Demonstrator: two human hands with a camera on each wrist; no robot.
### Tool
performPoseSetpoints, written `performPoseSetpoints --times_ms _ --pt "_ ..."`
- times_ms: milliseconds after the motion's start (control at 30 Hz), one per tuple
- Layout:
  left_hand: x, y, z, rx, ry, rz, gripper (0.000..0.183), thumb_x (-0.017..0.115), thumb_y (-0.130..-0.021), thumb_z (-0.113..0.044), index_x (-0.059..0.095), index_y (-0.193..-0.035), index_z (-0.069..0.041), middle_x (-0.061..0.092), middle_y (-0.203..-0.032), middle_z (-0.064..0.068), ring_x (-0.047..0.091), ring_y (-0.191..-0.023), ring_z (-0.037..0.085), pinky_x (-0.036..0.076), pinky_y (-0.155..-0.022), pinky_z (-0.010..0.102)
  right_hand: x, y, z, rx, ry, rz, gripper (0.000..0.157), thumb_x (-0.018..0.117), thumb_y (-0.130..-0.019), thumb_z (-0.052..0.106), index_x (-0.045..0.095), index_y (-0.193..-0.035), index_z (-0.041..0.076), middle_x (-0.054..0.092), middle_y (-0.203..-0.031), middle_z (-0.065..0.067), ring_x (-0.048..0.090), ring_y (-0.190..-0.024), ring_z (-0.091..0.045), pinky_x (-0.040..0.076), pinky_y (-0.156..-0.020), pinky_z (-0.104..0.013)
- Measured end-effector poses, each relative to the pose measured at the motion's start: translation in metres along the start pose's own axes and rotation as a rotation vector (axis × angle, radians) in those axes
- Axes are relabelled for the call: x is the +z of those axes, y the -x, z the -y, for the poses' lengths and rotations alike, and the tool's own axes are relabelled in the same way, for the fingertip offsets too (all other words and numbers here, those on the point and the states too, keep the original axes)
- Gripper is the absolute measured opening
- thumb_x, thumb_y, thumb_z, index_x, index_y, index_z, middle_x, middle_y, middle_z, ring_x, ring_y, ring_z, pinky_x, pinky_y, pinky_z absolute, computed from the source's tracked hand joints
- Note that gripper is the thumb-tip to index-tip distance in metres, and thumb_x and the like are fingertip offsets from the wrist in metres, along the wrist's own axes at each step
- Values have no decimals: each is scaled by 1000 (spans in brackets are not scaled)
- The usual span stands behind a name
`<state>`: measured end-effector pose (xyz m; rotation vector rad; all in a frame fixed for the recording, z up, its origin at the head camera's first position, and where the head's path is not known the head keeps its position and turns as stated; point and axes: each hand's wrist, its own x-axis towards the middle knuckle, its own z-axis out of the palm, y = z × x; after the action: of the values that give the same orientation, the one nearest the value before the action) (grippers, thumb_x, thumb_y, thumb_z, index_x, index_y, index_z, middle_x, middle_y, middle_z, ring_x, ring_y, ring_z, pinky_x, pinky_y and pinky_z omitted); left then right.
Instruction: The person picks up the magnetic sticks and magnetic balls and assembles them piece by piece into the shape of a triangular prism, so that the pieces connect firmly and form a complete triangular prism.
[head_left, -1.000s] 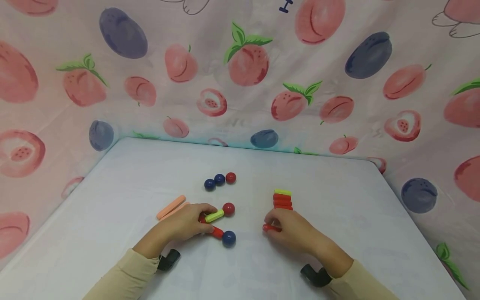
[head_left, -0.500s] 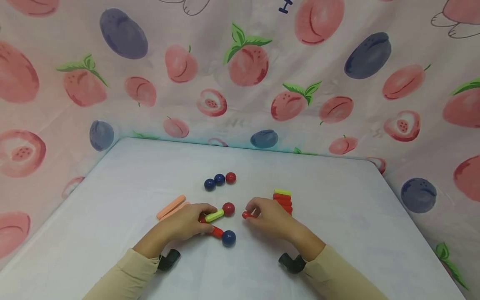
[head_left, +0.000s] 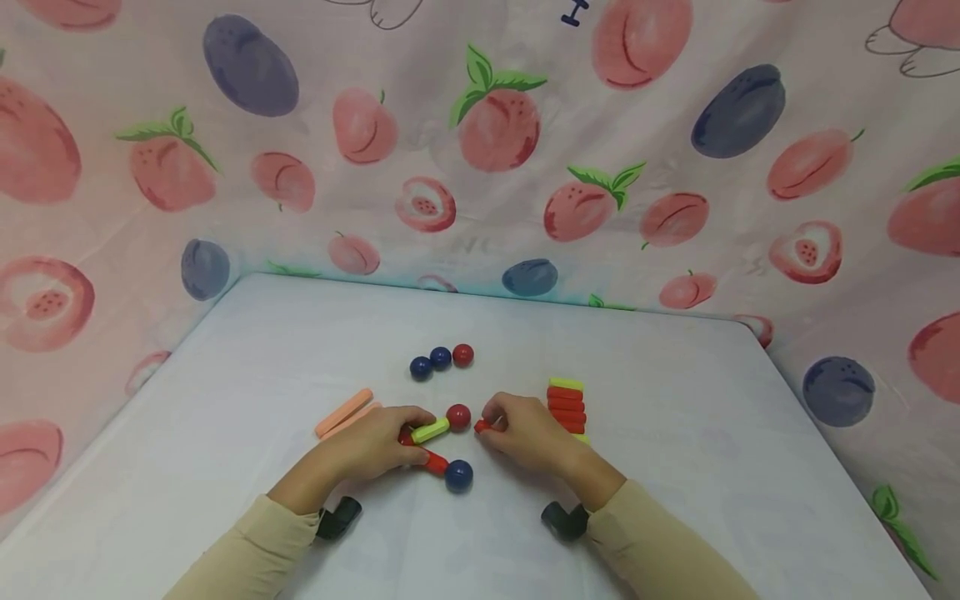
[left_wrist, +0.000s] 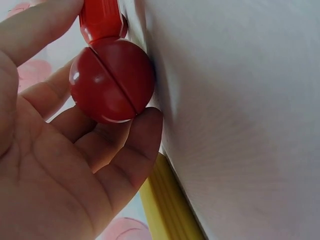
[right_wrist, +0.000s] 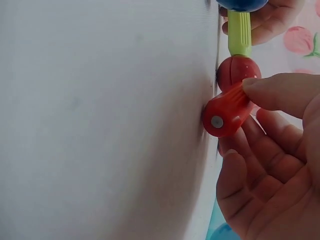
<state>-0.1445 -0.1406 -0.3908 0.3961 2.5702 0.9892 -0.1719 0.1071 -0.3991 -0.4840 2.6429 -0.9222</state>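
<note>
Red stick (right_wrist: 230, 107) pinched in the right hand (head_left: 527, 429) sits just right of the red end ball (head_left: 458, 417), while the left hand (head_left: 375, 442) grips another red ball (left_wrist: 112, 82) left of that, seemingly a joining step calling for careful alignment.

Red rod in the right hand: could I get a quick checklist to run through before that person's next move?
1. Right hand pinching the red rod: ok.
2. Left hand holding the red corner ball: ok.
3. Rod touching the red end ball: cannot tell; they look very close.
4. Blue end ball attached to its own rod: cannot tell; they appear to meet.
5. Spare balls out of the hands' way: ok, farther back.
</note>
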Motion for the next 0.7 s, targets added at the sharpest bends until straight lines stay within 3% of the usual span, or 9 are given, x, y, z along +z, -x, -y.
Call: performPoseSetpoints --times_ms 700 --pt "2 -2 2 4 9 9 49 80 -87 -19 63 -132 -12 64 -116 -3 55 -97 16 48 -94 39 2 -7 7 32 48 20 28 77 -90 23 66 -113 13 65 -98 3 61 -92 -16 56 -78 -30"
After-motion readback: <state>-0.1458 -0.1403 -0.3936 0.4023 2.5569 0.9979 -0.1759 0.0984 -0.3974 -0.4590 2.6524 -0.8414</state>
